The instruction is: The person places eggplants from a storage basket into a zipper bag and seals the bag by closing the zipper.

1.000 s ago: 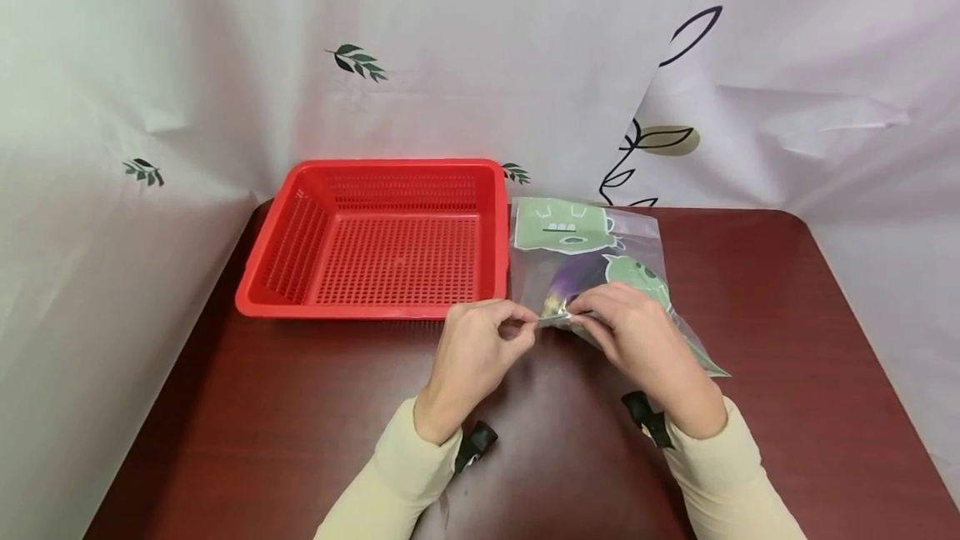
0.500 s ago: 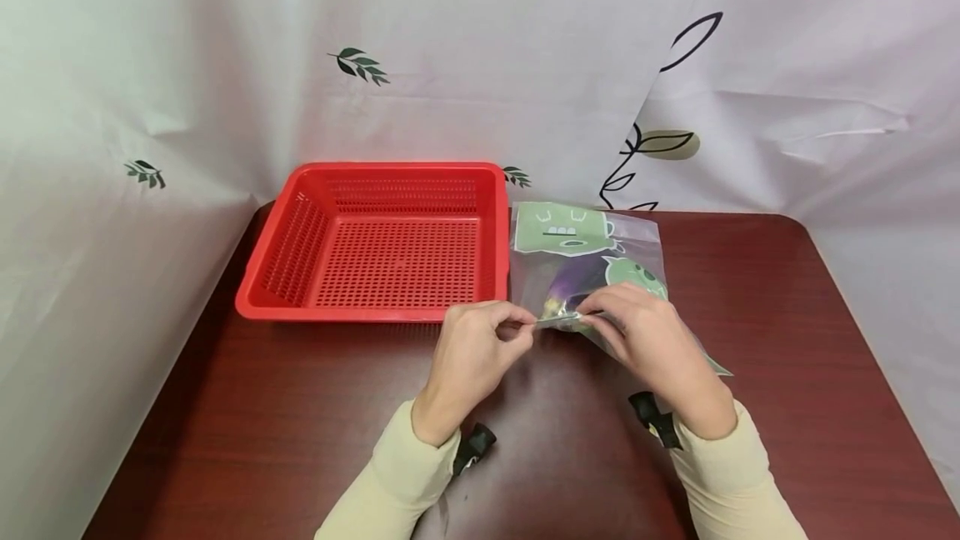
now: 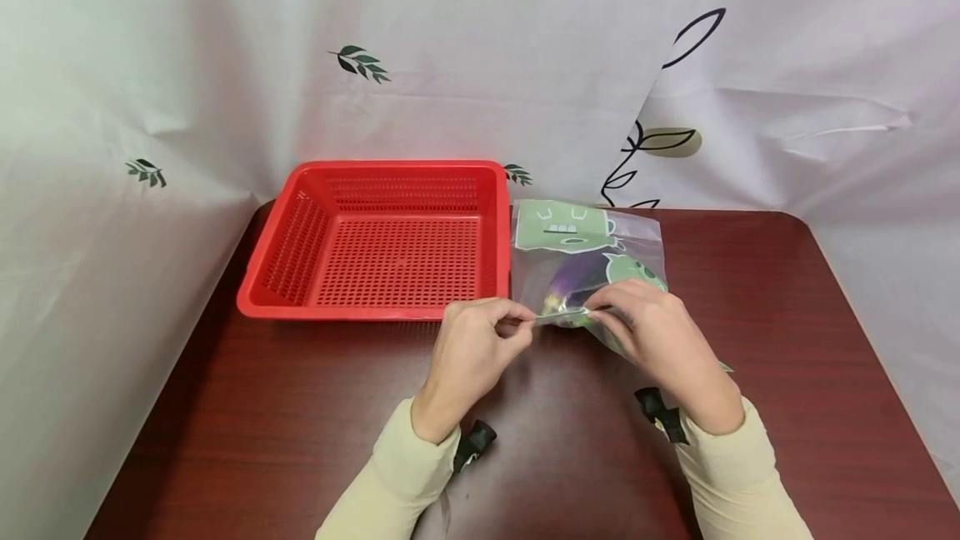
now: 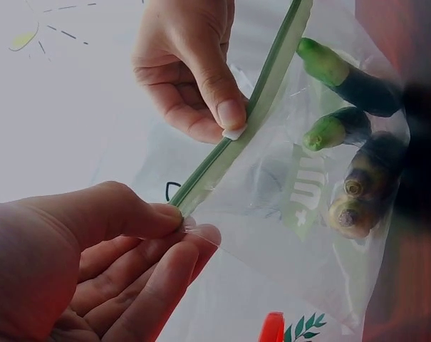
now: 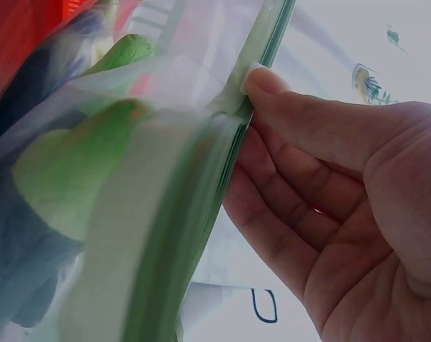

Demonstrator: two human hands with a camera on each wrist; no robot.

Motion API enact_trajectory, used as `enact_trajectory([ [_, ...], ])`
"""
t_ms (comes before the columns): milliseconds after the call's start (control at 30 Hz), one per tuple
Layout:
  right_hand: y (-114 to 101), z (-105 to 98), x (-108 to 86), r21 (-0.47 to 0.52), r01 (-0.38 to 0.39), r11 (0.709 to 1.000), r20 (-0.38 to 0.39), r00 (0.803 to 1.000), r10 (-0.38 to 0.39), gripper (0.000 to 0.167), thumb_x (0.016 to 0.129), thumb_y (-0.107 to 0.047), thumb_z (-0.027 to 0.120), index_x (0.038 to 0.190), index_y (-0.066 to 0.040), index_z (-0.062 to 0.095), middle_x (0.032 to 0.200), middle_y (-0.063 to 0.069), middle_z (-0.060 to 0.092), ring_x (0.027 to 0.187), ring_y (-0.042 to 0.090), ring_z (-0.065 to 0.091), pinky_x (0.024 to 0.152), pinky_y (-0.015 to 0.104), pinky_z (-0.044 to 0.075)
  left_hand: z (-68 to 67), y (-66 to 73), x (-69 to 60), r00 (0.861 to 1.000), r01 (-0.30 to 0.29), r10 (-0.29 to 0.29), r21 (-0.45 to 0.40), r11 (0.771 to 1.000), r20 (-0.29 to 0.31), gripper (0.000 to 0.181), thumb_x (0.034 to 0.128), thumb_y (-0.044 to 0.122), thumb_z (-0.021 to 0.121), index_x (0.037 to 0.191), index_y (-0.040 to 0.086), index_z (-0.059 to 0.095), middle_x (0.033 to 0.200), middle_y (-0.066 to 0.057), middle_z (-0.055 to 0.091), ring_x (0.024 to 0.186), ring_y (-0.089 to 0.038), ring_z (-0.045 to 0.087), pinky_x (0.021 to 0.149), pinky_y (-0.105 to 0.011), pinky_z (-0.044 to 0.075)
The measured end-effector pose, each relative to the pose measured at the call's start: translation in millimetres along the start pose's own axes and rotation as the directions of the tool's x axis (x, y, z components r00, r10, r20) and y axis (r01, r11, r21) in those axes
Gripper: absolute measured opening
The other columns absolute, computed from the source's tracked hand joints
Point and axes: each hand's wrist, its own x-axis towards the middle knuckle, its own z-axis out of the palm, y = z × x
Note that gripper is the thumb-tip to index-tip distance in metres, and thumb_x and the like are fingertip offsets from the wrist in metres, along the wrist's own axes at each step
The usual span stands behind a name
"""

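A clear zip bag (image 3: 639, 232) with green cartoon prints lies on the table right of the red basket. Several dark vegetables with green or pale ends (image 4: 325, 132) show through its plastic; one in the head view looks like a purple eggplant (image 3: 573, 275). The left hand (image 3: 474, 348) pinches the left end of the bag's green zip strip (image 4: 274, 68) between thumb and fingers. Along that strip, the right hand (image 3: 663, 336) pinches a small white slider (image 4: 234, 133). The strip stretches taut between the two hands.
The red perforated plastic basket (image 3: 251, 302) stands at the back left, close beside the bag. White leaf-printed sheets (image 3: 480, 48) hang behind and beside the dark red-brown table (image 3: 787, 340).
The right hand has shifted slightly to the right along the strip, widening its distance from the left hand. The left hand has stayed almost in place.
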Motion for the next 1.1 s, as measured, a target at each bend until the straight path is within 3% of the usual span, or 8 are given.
enact_trajectory([
  [467,2.0,-3.8,-0.1,-0.009,-0.014,1.000,0.008,1.000,0.014,0.014,0.080,-0.005,0.081,0.090,-0.013,0.074,0.086,-0.005,0.070,0.083,0.012,0.065,0.072,0.037,0.054,-2.8,-0.3,1.2,1.000,-0.020,0.020,0.019,1.000,-0.014,0.013,0.0747,0.000,0.077,0.080,0.012,0.080,0.072,0.005,0.074,0.062,0.000,0.066,0.059,-0.018,0.051],
  [1100,6.6,-8.5,-1.7,-0.010,-0.030,1.000,0.006,1.000,0.030,0.016,0.079,-0.005,0.083,0.090,-0.013,0.074,0.088,-0.005,0.071,0.086,0.014,0.066,0.078,0.035,0.052,-3.0,-1.7,0.8,1.000,-0.006,0.006,-0.003,1.000,-0.015,0.015,0.0746,-0.002,0.076,0.080,0.011,0.079,0.072,0.005,0.074,0.062,0.001,0.066,0.060,-0.016,0.051],
])
